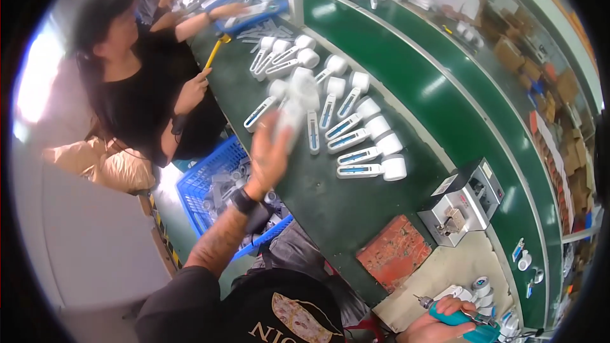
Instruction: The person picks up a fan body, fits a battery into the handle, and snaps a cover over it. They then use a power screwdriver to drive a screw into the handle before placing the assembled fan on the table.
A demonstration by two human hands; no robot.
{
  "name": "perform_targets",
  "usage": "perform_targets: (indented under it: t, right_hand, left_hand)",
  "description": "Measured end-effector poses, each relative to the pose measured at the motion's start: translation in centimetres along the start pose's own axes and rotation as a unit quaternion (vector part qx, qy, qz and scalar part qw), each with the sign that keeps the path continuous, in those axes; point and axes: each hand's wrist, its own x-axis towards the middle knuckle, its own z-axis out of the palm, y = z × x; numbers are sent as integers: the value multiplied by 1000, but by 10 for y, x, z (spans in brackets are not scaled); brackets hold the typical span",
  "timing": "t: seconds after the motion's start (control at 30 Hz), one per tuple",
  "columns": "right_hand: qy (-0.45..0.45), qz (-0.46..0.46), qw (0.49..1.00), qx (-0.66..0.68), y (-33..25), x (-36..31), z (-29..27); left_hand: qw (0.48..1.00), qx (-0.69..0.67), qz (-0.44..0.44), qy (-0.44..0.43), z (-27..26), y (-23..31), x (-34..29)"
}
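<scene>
My left hand (269, 155) reaches over the green bench, its fingers closed on a white round-headed handheld device (296, 109), smeared by motion. Around it lie several similar white devices (347, 141), each with a long handle and a cylindrical head; many handles show a blue strip. At the lower right my right hand (452, 316) grips a teal power screwdriver (471, 321), its bit pointing left. More white parts (484, 291) sit just beyond that hand.
A grey metal fixture (460, 206) and a reddish board (394, 253) sit on the bench's right side. A blue crate (202, 184) of parts stands left below the edge. Beside me a co-worker (127, 82) holds a yellow-handled tool (216, 53). A green conveyor (406, 82) curves behind.
</scene>
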Motion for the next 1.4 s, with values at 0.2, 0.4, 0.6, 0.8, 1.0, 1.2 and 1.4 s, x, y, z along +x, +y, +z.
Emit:
perform_targets:
  t: [0.2, 0.4, 0.6, 0.8, 1.0, 1.2, 1.4]
  right_hand:
    - [19, 6, 1000, -16, 3, -11, -12]
    - [16, 34, 999, -20, 10, -26, -17]
    - [0, 7, 995, -100, -14, -39, -16]
    - [-17, 0, 993, -117, -29, -57, -39]
    - [-18, 39, 997, -71, -22, -63, -57]
    - [7, 16, 970, -244, 13, -24, -72]
    - [-7, 7, 976, -219, 25, 1, -52]
  left_hand:
    - [970, 228, -31, 73, -63, -64, 76]
    - [892, 330, 310, 0, 0, 30, 59]
    - [790, -65, 232, -563, 179, 182, -114]
    - [693, -14, 256, -674, 294, 192, -268]
    - [720, -11, 268, -640, 303, 174, -274]
    - [736, -100, 266, -615, 231, 184, -202]
    - [731, -114, 294, -605, 184, 167, -162]
